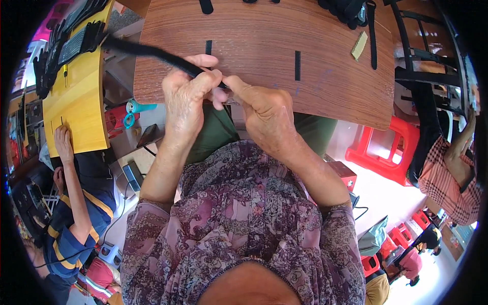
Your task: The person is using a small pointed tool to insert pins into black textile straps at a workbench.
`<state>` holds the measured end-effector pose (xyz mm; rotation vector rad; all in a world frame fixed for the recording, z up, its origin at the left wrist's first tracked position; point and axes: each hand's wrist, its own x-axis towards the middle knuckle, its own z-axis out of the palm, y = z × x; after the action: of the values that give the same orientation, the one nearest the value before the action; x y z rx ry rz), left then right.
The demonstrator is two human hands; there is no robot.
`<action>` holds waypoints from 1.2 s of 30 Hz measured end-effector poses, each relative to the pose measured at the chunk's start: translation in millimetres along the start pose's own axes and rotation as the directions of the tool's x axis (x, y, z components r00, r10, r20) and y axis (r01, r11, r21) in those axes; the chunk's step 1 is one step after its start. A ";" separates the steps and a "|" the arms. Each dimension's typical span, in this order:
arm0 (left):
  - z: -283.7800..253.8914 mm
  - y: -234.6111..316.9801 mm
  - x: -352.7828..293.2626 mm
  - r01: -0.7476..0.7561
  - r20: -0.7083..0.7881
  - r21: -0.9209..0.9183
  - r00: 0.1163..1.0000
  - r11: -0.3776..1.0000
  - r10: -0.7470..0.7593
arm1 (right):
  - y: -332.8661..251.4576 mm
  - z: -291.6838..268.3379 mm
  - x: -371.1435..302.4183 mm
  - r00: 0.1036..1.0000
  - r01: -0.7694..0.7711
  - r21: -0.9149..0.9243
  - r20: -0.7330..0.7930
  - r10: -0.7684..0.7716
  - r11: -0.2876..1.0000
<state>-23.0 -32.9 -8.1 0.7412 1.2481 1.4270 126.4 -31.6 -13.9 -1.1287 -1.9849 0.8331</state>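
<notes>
A long black fabric strap (152,52) runs from the upper left down into my hands at the near edge of the brown wood-grain table (254,30). My left hand (185,101) is closed round it, with thumb and index finger pinching near its end. Fingers bent, my right hand (269,114) meets the left at that end and pinches the tip, which is mostly hidden. Beyond my left fingers lies a short black strip (209,47). Another short black strip (298,66) lies on the table to the right.
Black straps (345,11) are heaped at the far right, beside a long black strap (373,43) and a small yellowish block (359,46). Left stands a yellow table (76,101) with black straps and a co-worker's hand (63,142). A red stool (389,150) is at right.
</notes>
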 end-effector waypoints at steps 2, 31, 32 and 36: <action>-6.7 9.4 9.6 0.308 0.206 0.069 0.926 0.949 -0.316 | -2.3 -6.7 -2.4 0.999 -0.029 -0.006 0.041 0.030 1.000; -3.3 14.0 -9.3 0.065 0.101 0.044 0.992 0.997 -0.069 | -18.3 6.0 15.6 0.998 0.046 -0.111 -0.028 -0.050 0.993; -3.9 13.7 -9.3 0.056 0.101 0.061 0.993 0.997 -0.062 | -18.9 6.7 15.5 0.999 0.041 -0.107 -0.026 -0.044 0.993; -5.9 11.7 -9.2 0.065 0.096 0.028 0.993 0.997 -0.068 | -18.0 10.3 14.3 0.999 0.020 0.017 -0.037 -0.020 1.000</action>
<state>-29.6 -42.2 3.2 0.7694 1.2064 1.3090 104.6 -28.3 -1.7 -1.1051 -1.9523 0.8116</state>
